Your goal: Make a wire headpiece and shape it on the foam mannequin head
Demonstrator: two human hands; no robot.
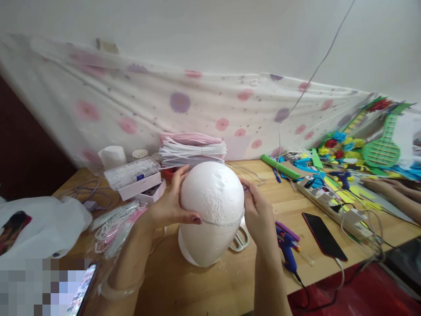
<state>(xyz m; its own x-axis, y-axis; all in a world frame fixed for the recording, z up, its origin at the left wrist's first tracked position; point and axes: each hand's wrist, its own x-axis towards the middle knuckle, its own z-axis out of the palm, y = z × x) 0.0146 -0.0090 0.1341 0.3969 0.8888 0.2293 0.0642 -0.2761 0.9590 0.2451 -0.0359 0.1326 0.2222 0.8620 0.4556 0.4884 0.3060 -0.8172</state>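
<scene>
A white foam mannequin head [212, 193] stands on the wooden table in front of me. A thin wire [223, 224] runs around it below the bumpy crown. My left hand [167, 204] is wrapped around the head's left side, its thumb pressed on the wire. On the other side, my right hand [259, 210] is closed against the head, fingers pinched where the wire reaches its edge. Pale-handled scissors [241, 240] lie behind the head, partly hidden. To the right rests a blue glue gun [287, 252].
Pipe-cleaner bundles [194, 151] are stacked at the back, near a bead box [131, 173]. Bagged beads [120, 228] lie on the left. A phone [324, 237] and a power strip [332, 208] with tangled cables are on the right, near another person's hands [384, 188].
</scene>
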